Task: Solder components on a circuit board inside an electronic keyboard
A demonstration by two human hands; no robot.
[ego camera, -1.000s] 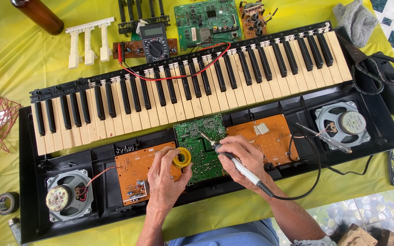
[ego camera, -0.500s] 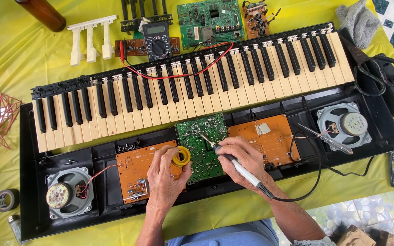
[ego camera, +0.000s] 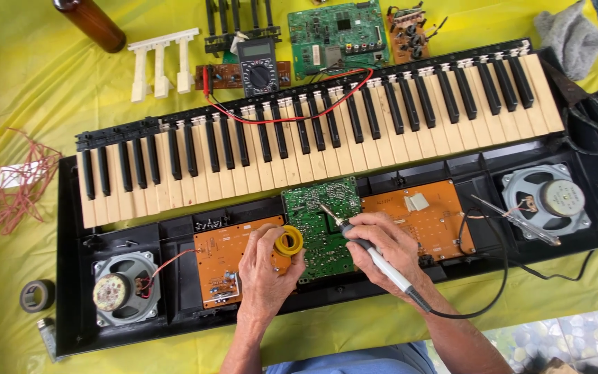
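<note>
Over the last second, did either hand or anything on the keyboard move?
Nothing visibly changed. The right hand still holds the soldering iron with its tip on the green circuit board, and the left hand still holds the yellow solder spool.

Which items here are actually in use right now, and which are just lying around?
In use:
left hand holding yellow solder spool
right hand holding soldering iron
green circuit board

Lying about:
multimeter
brown bottle
grey cloth
tape roll
loose white keys
</note>
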